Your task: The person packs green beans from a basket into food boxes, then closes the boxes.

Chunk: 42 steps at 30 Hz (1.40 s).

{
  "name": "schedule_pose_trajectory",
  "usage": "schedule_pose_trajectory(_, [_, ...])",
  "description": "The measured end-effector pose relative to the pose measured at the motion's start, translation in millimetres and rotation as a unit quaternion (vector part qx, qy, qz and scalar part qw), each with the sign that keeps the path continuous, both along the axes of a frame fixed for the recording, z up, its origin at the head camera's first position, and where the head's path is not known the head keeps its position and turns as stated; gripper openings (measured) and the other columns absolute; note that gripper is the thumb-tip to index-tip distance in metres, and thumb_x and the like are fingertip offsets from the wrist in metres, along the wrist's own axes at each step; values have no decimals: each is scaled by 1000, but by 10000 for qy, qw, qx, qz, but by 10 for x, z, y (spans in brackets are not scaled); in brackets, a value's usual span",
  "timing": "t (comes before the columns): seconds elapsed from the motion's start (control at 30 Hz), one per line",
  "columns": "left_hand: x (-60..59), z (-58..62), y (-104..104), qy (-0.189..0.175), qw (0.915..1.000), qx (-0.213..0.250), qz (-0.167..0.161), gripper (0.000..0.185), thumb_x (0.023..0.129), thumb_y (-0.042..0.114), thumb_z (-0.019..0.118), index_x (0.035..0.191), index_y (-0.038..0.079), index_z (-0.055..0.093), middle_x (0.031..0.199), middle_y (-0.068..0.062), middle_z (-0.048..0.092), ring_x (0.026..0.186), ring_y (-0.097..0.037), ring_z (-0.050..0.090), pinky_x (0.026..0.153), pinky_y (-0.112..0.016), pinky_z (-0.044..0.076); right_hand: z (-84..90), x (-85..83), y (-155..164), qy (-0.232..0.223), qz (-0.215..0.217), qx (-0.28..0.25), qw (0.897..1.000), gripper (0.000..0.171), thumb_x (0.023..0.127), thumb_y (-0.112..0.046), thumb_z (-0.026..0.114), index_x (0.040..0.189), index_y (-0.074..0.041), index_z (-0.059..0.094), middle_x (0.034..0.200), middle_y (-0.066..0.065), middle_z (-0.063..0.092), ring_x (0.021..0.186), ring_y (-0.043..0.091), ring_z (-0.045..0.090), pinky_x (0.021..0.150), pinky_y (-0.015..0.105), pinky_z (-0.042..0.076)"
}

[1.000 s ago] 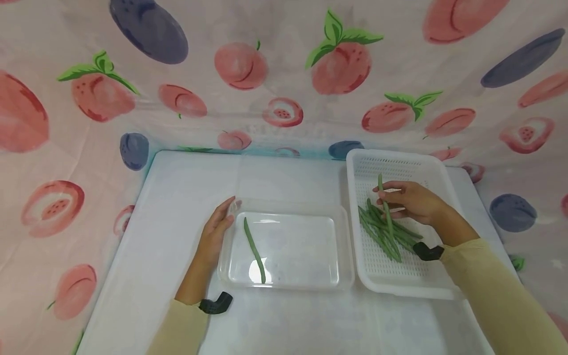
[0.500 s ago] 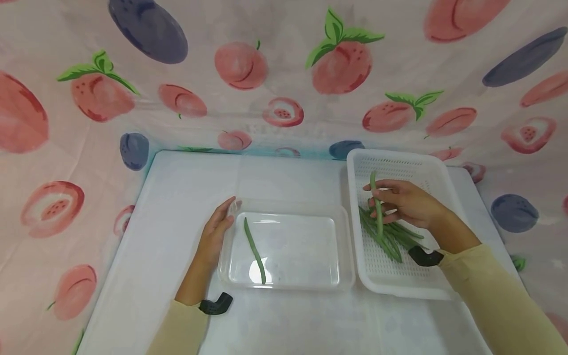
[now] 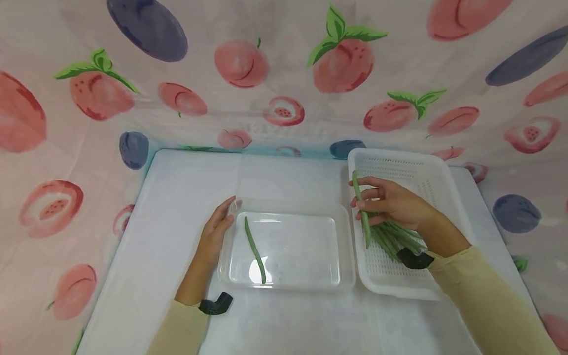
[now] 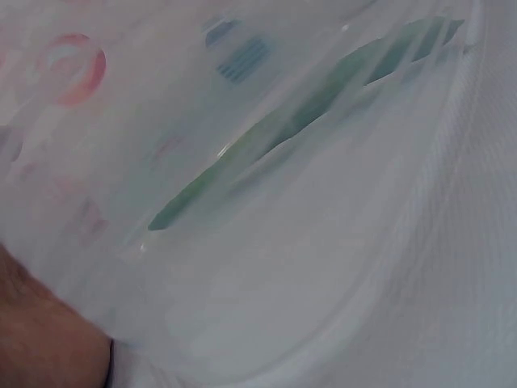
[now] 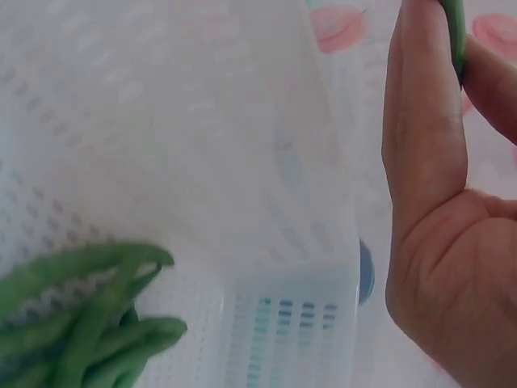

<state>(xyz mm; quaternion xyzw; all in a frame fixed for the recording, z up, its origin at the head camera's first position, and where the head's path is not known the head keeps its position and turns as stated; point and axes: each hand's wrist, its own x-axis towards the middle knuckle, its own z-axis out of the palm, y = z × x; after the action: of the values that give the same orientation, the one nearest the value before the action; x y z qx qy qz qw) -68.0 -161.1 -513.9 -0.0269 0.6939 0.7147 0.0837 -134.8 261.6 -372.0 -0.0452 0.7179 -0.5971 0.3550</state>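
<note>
Head view: the right hand [image 3: 392,202] pinches a green bean [image 3: 361,209] between thumb and fingers, lifted over the left rim of the white basket [image 3: 443,172], which sits by the surface's right edge. The bean pile [image 3: 397,239] lies under the wrist. The left hand [image 3: 216,229], fingers straight, presses the clear tray [image 3: 343,246] at its left wall; one bean [image 3: 255,249] already lies inside.

Left wrist view: that bean [image 4: 283,129] shows blurred through the tray wall [image 4: 323,307] (fingers out of view).

Right wrist view: fingers [image 5: 424,121] pinch the bean's tip [image 5: 454,32] lightly. My read: such a thin grip could let it slip and drop between basket and tray.
</note>
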Motion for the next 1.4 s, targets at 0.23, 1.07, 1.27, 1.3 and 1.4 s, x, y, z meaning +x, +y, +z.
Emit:
schedule_pose_trajectory(0.23, [-3,7,-5,-7,10000,-64,23,55,106,45,48,159,31,37,165,12,35,147,-30,43,102,-57,52,-7,87,-172,29,-47,59,10000,55,101,-10,64,147,-11,33,104,3,69,89,21,75,75,34,64])
schedule_pose_trajectory(1.07, [-23,-39,-17,137,9999,-36,-45,54,107,42,47,158,27,38,163,12,38,148,-26,42,110,-58,46,53,103,-747,305,327,593,9972,67,97,-21,72,155,-23,39,112,13,57,86,29,76,66,41,65])
schedule_pose_trajectory(1.27, [-28,-29,-21,143,9999,-74,-37,53,107,41,46,158,29,39,164,12,37,148,-27,42,110,-58,46,27,84,-867,214,482,518,9973,63,98,-19,70,153,-27,41,113,14,59,87,28,75,70,46,65])
schedule_pose_trajectory(1.3, [-29,-28,-21,155,9998,-72,-34,52,108,41,46,158,29,39,164,11,37,148,-28,42,109,-58,46,28,82,-887,199,509,503,9972,62,98,-19,70,153,-27,42,114,14,59,87,27,74,70,47,65])
schedule_pose_trajectory(1.4, [-30,-30,-21,158,9998,-54,-51,52,108,41,46,158,28,38,164,11,37,148,-29,42,109,-59,47,30,77,-944,131,555,462,9973,63,97,-19,71,152,-27,42,114,15,60,87,27,73,72,48,64])
